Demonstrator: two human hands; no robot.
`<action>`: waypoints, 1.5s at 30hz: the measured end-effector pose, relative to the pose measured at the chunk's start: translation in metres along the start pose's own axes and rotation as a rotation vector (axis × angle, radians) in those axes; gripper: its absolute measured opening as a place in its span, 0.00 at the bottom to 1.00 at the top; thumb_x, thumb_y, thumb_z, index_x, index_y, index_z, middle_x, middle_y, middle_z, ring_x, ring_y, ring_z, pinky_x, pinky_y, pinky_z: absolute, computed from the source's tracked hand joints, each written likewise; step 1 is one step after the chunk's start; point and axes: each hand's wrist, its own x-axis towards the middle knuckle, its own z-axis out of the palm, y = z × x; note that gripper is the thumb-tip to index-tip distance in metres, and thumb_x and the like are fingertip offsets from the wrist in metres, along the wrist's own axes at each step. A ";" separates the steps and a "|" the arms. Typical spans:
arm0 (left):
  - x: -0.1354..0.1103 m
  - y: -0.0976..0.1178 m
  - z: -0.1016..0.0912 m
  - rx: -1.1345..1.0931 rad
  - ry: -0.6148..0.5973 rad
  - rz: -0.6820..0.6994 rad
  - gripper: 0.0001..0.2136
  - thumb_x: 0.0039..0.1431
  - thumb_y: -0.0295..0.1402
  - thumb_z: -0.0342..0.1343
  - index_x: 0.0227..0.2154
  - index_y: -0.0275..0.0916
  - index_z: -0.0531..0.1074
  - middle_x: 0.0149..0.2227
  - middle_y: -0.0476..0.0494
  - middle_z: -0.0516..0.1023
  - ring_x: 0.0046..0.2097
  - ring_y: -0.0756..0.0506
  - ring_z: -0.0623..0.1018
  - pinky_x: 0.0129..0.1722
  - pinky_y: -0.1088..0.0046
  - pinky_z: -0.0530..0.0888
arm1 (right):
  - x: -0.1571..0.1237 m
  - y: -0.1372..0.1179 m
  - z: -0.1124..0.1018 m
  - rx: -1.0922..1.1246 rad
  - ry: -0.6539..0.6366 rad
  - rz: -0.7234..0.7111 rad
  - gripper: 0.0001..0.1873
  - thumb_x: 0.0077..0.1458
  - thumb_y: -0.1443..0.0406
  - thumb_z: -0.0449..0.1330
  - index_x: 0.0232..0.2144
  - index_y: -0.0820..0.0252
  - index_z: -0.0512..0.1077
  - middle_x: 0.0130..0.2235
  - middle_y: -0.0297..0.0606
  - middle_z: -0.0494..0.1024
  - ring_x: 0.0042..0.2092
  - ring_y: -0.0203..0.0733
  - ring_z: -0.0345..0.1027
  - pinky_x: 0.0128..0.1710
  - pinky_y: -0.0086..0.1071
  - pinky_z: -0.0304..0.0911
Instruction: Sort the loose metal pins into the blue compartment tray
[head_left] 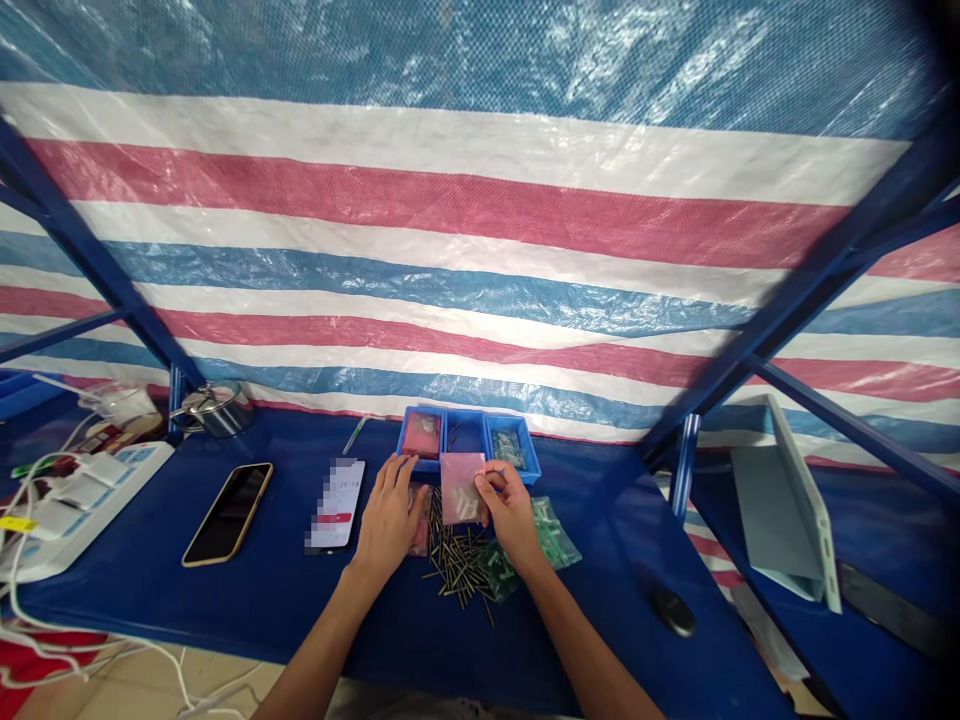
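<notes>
My right hand [511, 508] pinches a small pink plastic bag [463, 480] by its right edge. Small pale pieces show through the lower part of the bag. To the left, my left hand [390, 512] lies with its fingers stretched out over more pink bags [420, 525], partly covering them; its fingers hold nothing that I can see. Below the held bag lies a loose pile of thin, dark brass-coloured metal rods [459, 570]. Green plastic bags [556, 535] lie beside and partly under my right hand. Behind the hands stands a blue three-compartment tray [531, 468].
A phone with a lit screen [341, 505], a dark-screened phone [229, 515] and a pen [355, 435] lie left. Farther left are a metal cup [219, 410] and a white power strip [97, 505] with cables. A black oval object [673, 610] lies right, near a blue frame post [684, 468].
</notes>
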 end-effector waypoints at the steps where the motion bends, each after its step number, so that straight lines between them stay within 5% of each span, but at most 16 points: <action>1: 0.000 0.004 -0.003 -0.004 0.019 -0.007 0.22 0.73 0.34 0.50 0.67 0.43 0.61 0.63 0.35 0.68 0.68 0.32 0.65 0.64 0.46 0.69 | -0.001 0.000 0.001 0.002 -0.005 0.004 0.19 0.61 0.49 0.65 0.42 0.53 0.65 0.28 0.26 0.69 0.18 0.31 0.56 0.16 0.28 0.53; 4: -0.001 0.016 -0.011 -0.061 -0.012 0.042 0.28 0.71 0.30 0.51 0.72 0.46 0.55 0.65 0.34 0.64 0.67 0.33 0.65 0.65 0.48 0.68 | -0.003 -0.001 0.002 -0.011 -0.016 0.015 0.20 0.59 0.49 0.67 0.41 0.52 0.63 0.30 0.27 0.71 0.17 0.30 0.54 0.15 0.28 0.50; 8: -0.002 0.024 -0.014 -0.165 -0.064 0.176 0.28 0.64 0.22 0.52 0.64 0.50 0.69 0.71 0.39 0.58 0.70 0.34 0.61 0.66 0.48 0.66 | -0.006 -0.002 0.002 -0.077 -0.075 0.017 0.19 0.60 0.48 0.66 0.36 0.54 0.68 0.29 0.29 0.71 0.17 0.29 0.53 0.14 0.28 0.50; 10: -0.003 0.024 -0.013 -0.233 -0.080 0.177 0.25 0.62 0.20 0.52 0.58 0.49 0.74 0.69 0.40 0.64 0.69 0.34 0.63 0.66 0.48 0.65 | -0.006 -0.003 0.002 -0.083 -0.108 0.033 0.18 0.60 0.48 0.65 0.35 0.56 0.72 0.27 0.30 0.71 0.18 0.30 0.53 0.15 0.28 0.52; 13: -0.001 0.023 -0.009 -0.444 -0.144 0.029 0.15 0.65 0.25 0.52 0.50 0.44 0.79 0.53 0.40 0.79 0.57 0.37 0.76 0.59 0.56 0.71 | -0.006 -0.005 0.002 -0.014 -0.165 0.089 0.18 0.62 0.49 0.62 0.36 0.58 0.76 0.26 0.33 0.73 0.19 0.34 0.61 0.15 0.28 0.53; 16: 0.001 0.026 -0.004 -0.742 -0.195 -0.235 0.14 0.71 0.40 0.52 0.43 0.38 0.80 0.37 0.42 0.82 0.40 0.42 0.79 0.44 0.67 0.76 | -0.005 -0.005 0.003 0.044 -0.242 0.123 0.17 0.60 0.51 0.63 0.42 0.57 0.76 0.33 0.36 0.78 0.25 0.38 0.70 0.17 0.27 0.52; 23: -0.006 0.026 0.014 -1.089 -0.400 -0.472 0.20 0.60 0.51 0.63 0.33 0.35 0.77 0.26 0.49 0.76 0.25 0.50 0.71 0.25 0.77 0.66 | -0.002 0.006 0.001 -0.118 -0.178 0.019 0.19 0.62 0.51 0.64 0.28 0.56 0.68 0.25 0.27 0.62 0.24 0.33 0.54 0.24 0.28 0.52; 26: -0.011 0.024 0.020 -1.123 -0.433 -0.495 0.21 0.60 0.52 0.62 0.41 0.36 0.78 0.30 0.47 0.79 0.25 0.50 0.71 0.25 0.76 0.67 | -0.001 0.010 -0.001 -0.092 -0.173 0.034 0.16 0.64 0.50 0.62 0.33 0.55 0.70 0.26 0.27 0.63 0.25 0.34 0.55 0.24 0.29 0.52; 29: -0.013 0.021 0.025 -1.216 -0.292 -0.478 0.30 0.61 0.54 0.61 0.58 0.39 0.71 0.44 0.40 0.82 0.36 0.44 0.80 0.36 0.68 0.76 | 0.000 0.012 -0.001 -0.052 -0.177 0.055 0.14 0.63 0.52 0.63 0.42 0.55 0.71 0.27 0.28 0.67 0.25 0.35 0.56 0.24 0.29 0.52; 35: -0.012 0.016 0.019 -1.063 -0.121 -0.532 0.32 0.70 0.51 0.53 0.70 0.42 0.58 0.53 0.38 0.79 0.55 0.38 0.79 0.57 0.58 0.75 | -0.001 0.008 0.001 0.034 -0.141 0.093 0.23 0.57 0.56 0.69 0.51 0.51 0.67 0.27 0.26 0.69 0.25 0.35 0.58 0.25 0.28 0.52; 40: -0.011 0.017 0.014 -0.956 -0.161 -0.407 0.22 0.67 0.42 0.55 0.60 0.41 0.72 0.54 0.39 0.79 0.48 0.41 0.80 0.51 0.63 0.76 | -0.003 -0.003 0.000 -0.040 -0.149 0.108 0.12 0.62 0.59 0.57 0.43 0.56 0.76 0.25 0.30 0.71 0.21 0.34 0.54 0.21 0.29 0.47; 45: -0.010 0.020 0.005 -0.698 -0.163 -0.382 0.14 0.64 0.42 0.59 0.46 0.40 0.79 0.35 0.47 0.79 0.33 0.46 0.74 0.35 0.72 0.70 | -0.005 -0.009 0.000 -0.100 -0.179 0.040 0.11 0.61 0.58 0.60 0.42 0.56 0.78 0.27 0.32 0.75 0.24 0.35 0.59 0.24 0.30 0.54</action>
